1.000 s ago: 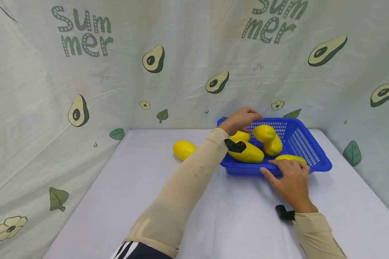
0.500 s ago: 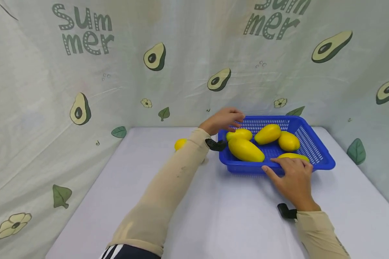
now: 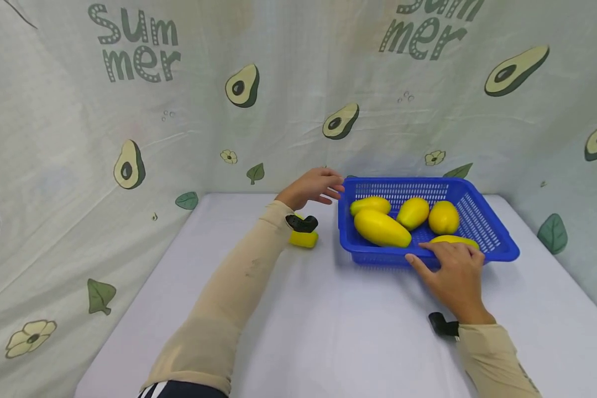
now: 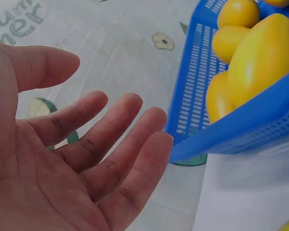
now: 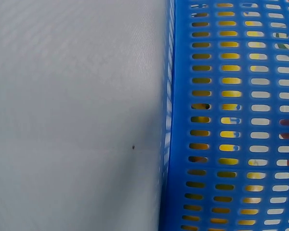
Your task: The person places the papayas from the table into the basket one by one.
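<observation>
A blue slotted plastic basket point(image 3: 428, 253) stands on the table with several yellow mango-like fruits inside, among them a large one point(image 3: 382, 228) at the left and a rounder one point(image 3: 444, 218) at the right. My left hand point(image 3: 312, 188) hovers just outside the basket's left rim, holding nothing. In the left wrist view its fingers point(image 4: 120, 159) are spread and slightly bent, palm showing. My right hand point(image 3: 453, 276) grips the basket's near rim, thumb outside and fingertips over the edge, beside a fruit point(image 3: 455, 239). The right wrist view shows only the basket's slotted wall point(image 5: 216, 120) and the cloth.
On the white-covered table point(image 3: 338, 320), a yellow object point(image 3: 304, 239) lies left of the basket, partly hidden by my left wrist and its black camera point(image 3: 302, 223). A printed cloth point(image 3: 288, 66) hangs behind the table and along its sides.
My left hand has drawn back leftward from over the basket. The fruit that was raised on another has dropped, and both now lie apart on the basket floor. My right hand stays at the rim.
</observation>
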A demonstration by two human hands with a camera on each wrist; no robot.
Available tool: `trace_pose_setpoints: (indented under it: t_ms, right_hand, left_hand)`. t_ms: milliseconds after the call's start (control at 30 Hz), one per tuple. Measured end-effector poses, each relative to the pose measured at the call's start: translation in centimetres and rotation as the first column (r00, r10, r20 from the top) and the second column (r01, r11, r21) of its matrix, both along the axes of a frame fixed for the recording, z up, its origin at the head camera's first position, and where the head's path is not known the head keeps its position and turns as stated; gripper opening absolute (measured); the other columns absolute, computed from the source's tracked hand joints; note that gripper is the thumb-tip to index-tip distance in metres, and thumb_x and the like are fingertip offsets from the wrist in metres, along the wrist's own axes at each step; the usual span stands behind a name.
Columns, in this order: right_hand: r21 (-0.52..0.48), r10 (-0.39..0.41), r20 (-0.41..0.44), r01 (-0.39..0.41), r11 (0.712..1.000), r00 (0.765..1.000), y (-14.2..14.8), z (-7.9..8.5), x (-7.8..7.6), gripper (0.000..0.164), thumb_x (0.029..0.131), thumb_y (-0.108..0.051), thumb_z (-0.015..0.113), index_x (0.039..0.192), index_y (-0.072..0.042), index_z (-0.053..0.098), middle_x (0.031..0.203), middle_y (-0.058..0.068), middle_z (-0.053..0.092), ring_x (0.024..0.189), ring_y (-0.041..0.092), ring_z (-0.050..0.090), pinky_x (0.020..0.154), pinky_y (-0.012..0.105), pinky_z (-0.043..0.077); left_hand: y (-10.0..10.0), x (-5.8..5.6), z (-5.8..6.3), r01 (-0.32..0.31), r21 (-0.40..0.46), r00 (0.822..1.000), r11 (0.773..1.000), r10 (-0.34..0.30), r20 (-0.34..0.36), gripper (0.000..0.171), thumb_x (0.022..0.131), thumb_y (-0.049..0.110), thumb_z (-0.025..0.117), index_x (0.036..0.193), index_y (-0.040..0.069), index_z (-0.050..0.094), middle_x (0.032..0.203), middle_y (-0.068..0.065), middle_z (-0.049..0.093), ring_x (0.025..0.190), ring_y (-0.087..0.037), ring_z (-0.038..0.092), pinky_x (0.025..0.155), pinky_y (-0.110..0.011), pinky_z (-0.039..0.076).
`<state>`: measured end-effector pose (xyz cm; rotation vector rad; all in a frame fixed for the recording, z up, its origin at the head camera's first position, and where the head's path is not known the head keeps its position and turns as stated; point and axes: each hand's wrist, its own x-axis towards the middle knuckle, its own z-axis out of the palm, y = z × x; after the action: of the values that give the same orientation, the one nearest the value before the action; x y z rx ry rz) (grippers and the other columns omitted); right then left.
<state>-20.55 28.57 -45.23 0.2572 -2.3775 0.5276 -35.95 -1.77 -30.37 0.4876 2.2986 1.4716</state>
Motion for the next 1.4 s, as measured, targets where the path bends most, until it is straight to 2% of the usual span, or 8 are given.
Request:
trace_pose_setpoints:
  t_ms: [167,267,433,533,767,1100,1233,1400]
  right_hand:
    - [0.001,0.004,-0.011,-0.004,1.000,1.000,-0.2,0.0,-0.2,0.048,0.085,-0.046,0.076,0.114,-0.008,0.071,0.108,0.018,0.069,0.109,0.041,0.052,0.090,0.062,0.025]
    - [0.005,0.004,-0.008,-0.004,1.000,1.000,-0.3,0.0,-0.2,0.049,0.085,-0.047,0.075,0.115,-0.008,0.071,0.108,0.018,0.069,0.109,0.041,0.052,0.091,0.062,0.025]
    - [0.010,0.003,-0.002,-0.003,1.000,1.000,-0.5,-0.1,-0.2,0.049,0.085,-0.047,0.075,0.115,-0.007,0.071,0.109,0.019,0.069,0.110,0.042,0.051,0.090,0.062,0.025]
    - [0.006,0.006,-0.004,-0.006,1.000,1.000,-0.5,-0.1,-0.2,0.049,0.086,-0.047,0.075,0.115,-0.007,0.071,0.109,0.019,0.069,0.110,0.042,0.050,0.091,0.062,0.025]
    - [-0.007,0.001,-0.016,-0.001,1.000,1.000,-0.3,-0.3,0.0,0.049,0.085,-0.046,0.075,0.114,-0.007,0.071,0.108,0.019,0.069,0.109,0.041,0.051,0.092,0.063,0.024]
    - [-0.016,-0.002,-0.021,0.001,1.000,1.000,-0.1,-0.4,0.1,0.048,0.086,-0.046,0.075,0.114,-0.007,0.071,0.108,0.018,0.069,0.110,0.040,0.051,0.094,0.064,0.023]
    - [-0.009,-0.004,-0.013,0.004,1.000,1.000,-0.1,-0.3,0.1,0.049,0.086,-0.047,0.075,0.114,-0.007,0.071,0.108,0.019,0.069,0.110,0.041,0.051,0.093,0.063,0.023]
    - [-0.004,-0.004,-0.015,0.004,1.000,1.000,-0.2,-0.3,-0.1,0.049,0.086,-0.047,0.075,0.114,-0.007,0.071,0.109,0.019,0.069,0.110,0.041,0.051,0.092,0.063,0.024]
  left_hand:
    - [-2.3,-0.2,-0.1,0.006,-0.018,0.999,1.000,-0.007,-0.048,0.038,0.104,0.033,0.054,0.132,0.008,0.057,0.122,-0.012,0.065,0.111,-0.027,0.065,0.091,-0.037,0.054]
    - [-4.1,-0.1,-0.7,0.004,-0.059,0.993,0.998,-0.011,-0.116,0.036,0.104,0.032,0.055,0.131,0.008,0.058,0.118,-0.008,0.065,0.111,-0.027,0.064,0.091,-0.037,0.054]
    - [-7.1,0.4,-3.2,-0.095,-0.245,0.954,0.965,0.018,-0.300,0.035,0.103,0.033,0.056,0.129,0.011,0.060,0.115,-0.004,0.065,0.104,-0.023,0.061,0.093,-0.039,0.052]
    - [-8.4,0.7,-4.6,-0.154,-0.307,0.936,0.939,0.039,-0.350,0.033,0.102,0.033,0.057,0.127,0.012,0.062,0.118,-0.003,0.064,0.106,-0.022,0.059,0.097,-0.042,0.049]
    - [-10.2,0.8,-6.8,-0.164,-0.355,0.948,0.920,0.049,-0.313,0.036,0.100,0.035,0.059,0.127,0.012,0.063,0.123,-0.004,0.063,0.114,-0.025,0.056,0.102,-0.044,0.046]
    - [-12.3,0.9,-9.5,-0.167,-0.386,0.967,0.907,0.074,-0.244,0.067,0.087,0.068,0.062,0.141,0.027,0.057,0.153,-0.002,0.044,0.139,-0.029,0.037,0.113,-0.059,0.029]
    - [-12.7,0.9,-10.4,-0.166,-0.372,0.966,0.913,0.075,-0.248,0.069,0.086,0.063,0.068,0.144,0.029,0.054,0.155,-0.002,0.040,0.142,-0.029,0.034,0.115,-0.057,0.025]
    - [-13.0,0.9,-11.2,-0.151,-0.345,0.962,0.926,0.057,-0.268,0.075,0.086,0.046,0.077,0.151,0.023,0.046,0.157,-0.005,0.036,0.142,-0.028,0.033,0.117,-0.053,0.023]
